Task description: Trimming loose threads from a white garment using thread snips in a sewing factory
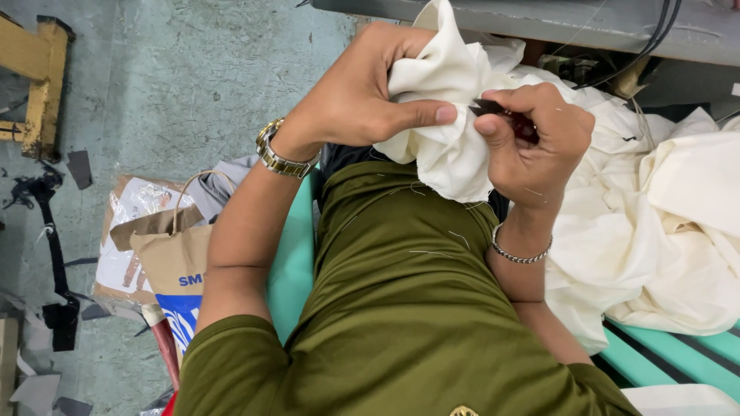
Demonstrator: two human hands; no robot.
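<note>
Your left hand (362, 96) pinches a bunched fold of cream cloth (447, 146) at 12 o'clock, thumb laid flat across the front, fingers curled behind. Your right hand (532, 142), at 1 o'clock, is clenched on a small dark tool (493, 109); only its tip shows, touching the cloth just beside your left thumb. It looks like a thread snip or seam ripper, but I can't tell which. The rest of the cream cloth spills to 3 o'clock over the green bench slats (663, 354), heaped against the grey machine table (539, 23) at the top. My read: you're at the trimming or picking step, tool at the fold, cut not confirmed. The next move needs the fold held taut and the tip kept on the thread only, clear of the weave and your thumb. A brown paper bag (173, 262) sits at 8 o'clock on the floor, with dark scraps (58, 254) at 9.
</note>
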